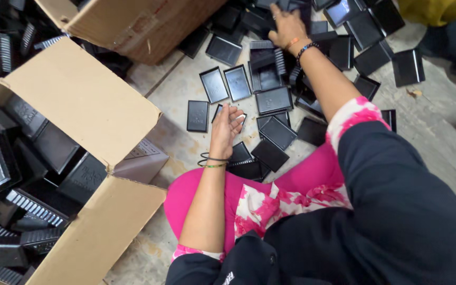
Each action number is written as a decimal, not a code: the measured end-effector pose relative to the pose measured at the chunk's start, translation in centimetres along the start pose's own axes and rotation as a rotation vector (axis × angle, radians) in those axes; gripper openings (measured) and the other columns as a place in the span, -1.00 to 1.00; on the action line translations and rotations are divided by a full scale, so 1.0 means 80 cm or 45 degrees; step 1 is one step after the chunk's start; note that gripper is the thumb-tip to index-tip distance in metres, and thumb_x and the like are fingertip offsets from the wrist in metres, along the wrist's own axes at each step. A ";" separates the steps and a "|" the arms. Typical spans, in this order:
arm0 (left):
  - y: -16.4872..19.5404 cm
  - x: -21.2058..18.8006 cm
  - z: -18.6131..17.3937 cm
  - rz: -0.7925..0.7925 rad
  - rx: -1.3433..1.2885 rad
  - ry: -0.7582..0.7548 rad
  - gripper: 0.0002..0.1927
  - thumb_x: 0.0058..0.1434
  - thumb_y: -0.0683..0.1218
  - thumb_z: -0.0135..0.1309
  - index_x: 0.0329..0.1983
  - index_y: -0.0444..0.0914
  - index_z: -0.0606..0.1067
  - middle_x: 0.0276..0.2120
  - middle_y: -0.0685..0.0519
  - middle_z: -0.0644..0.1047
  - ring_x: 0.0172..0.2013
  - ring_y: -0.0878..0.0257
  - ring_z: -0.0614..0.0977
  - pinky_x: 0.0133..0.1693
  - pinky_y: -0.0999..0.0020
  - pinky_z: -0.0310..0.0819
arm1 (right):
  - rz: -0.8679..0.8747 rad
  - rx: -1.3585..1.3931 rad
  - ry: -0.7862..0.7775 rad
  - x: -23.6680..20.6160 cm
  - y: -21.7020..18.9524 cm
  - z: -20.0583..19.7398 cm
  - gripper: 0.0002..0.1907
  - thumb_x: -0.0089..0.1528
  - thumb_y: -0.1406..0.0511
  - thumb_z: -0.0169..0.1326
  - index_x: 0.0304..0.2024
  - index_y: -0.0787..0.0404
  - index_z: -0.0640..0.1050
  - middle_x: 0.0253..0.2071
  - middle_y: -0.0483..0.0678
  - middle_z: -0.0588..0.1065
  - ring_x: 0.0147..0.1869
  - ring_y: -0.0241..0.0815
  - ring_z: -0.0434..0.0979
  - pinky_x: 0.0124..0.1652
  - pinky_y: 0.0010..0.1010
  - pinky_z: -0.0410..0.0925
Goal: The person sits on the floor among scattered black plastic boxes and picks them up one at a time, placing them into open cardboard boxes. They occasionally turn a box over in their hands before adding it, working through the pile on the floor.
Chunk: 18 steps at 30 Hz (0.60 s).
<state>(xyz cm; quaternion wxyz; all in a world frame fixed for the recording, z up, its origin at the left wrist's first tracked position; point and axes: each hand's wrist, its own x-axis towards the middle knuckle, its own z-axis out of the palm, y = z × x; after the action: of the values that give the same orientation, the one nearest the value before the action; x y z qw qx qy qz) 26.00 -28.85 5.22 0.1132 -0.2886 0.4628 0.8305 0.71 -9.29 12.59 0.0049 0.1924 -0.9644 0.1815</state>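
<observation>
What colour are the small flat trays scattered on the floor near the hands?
Black, glossy; the trays show best in the head view, the only one.

Bare concrete floor (172, 89) open at 11 o'clock of left hand (226, 128); scattered flat black plastic trays (274, 100) crowd 12–3; open brown cardboard box (80, 100) blocks 9.
</observation>
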 end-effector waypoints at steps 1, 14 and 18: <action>0.003 -0.005 0.001 -0.018 0.003 -0.020 -0.39 0.36 0.29 -0.06 0.12 -0.33 0.44 -0.06 -0.04 0.59 -0.14 0.25 0.60 -0.10 0.34 0.47 | -0.028 0.070 0.016 -0.013 0.001 0.007 -0.29 0.23 0.23 0.20 0.41 0.23 0.34 0.11 0.26 0.51 0.19 0.45 0.40 0.15 0.05 0.36; 0.039 -0.067 0.013 0.086 -0.577 -0.337 -0.50 0.38 0.09 0.08 0.29 -0.15 0.28 -0.07 -0.12 0.53 -0.11 0.09 0.64 -0.05 0.17 0.59 | -0.977 0.495 0.148 -0.317 -0.145 -0.021 -0.42 0.20 0.17 0.28 0.17 0.32 0.43 0.22 0.20 0.47 0.35 0.22 0.45 0.30 0.04 0.26; 0.034 -0.055 -0.005 0.359 -0.593 -0.078 -0.52 0.24 -0.24 0.16 0.22 -0.17 0.37 -0.12 -0.06 0.55 -0.18 0.12 0.63 -0.15 0.22 0.55 | -0.507 0.484 0.233 -0.270 -0.071 -0.042 -0.54 0.36 0.23 0.28 0.21 0.28 0.47 0.26 0.18 0.47 0.39 0.18 0.43 0.37 -0.09 0.31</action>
<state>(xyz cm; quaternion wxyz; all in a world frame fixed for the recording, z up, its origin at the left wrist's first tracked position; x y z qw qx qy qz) 28.48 -30.35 9.54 -0.0591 -0.2144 0.2915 0.9304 22.60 -5.00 15.97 0.0912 0.3583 -0.8519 0.3710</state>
